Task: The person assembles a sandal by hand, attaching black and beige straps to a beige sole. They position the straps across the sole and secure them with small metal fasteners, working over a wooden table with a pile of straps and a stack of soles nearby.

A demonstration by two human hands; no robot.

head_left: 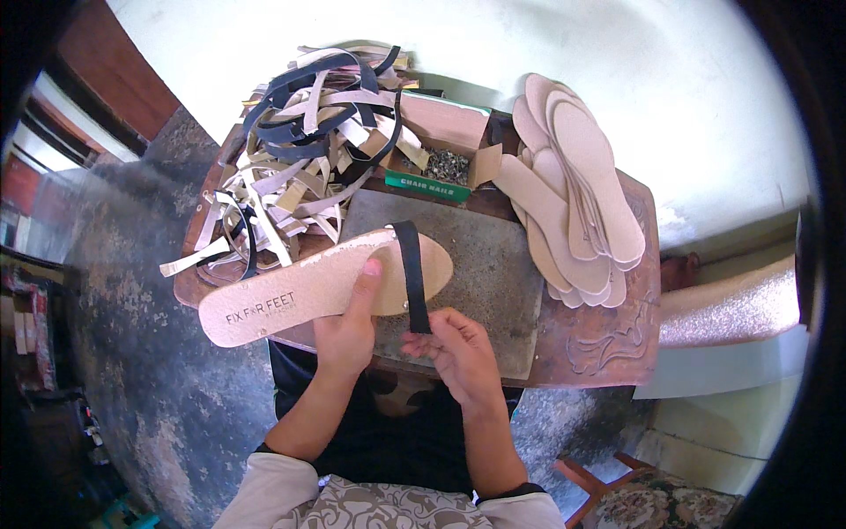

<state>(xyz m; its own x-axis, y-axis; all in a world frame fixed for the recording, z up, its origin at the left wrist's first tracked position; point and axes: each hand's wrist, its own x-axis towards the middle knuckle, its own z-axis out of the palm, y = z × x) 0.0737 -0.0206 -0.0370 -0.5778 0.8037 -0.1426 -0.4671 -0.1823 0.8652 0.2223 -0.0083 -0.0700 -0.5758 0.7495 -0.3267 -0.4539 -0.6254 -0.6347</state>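
Carved worktop (608, 348) beneath our beige sole (322, 282)

At eight o'clock, our left grip (348, 331) clamps the sole; our right grip (463, 353) meets the lower end of the black strap (411, 273), whether pinching we cannot tell. Strips (308, 150) heap toward eleven, insoles (573, 185) toward two.

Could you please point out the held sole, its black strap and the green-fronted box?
Held sole (322, 284), head view: upper surface near its middle.
Black strap (411, 275), head view: middle of its band.
Green-fronted box (427, 186), head view: front wall.
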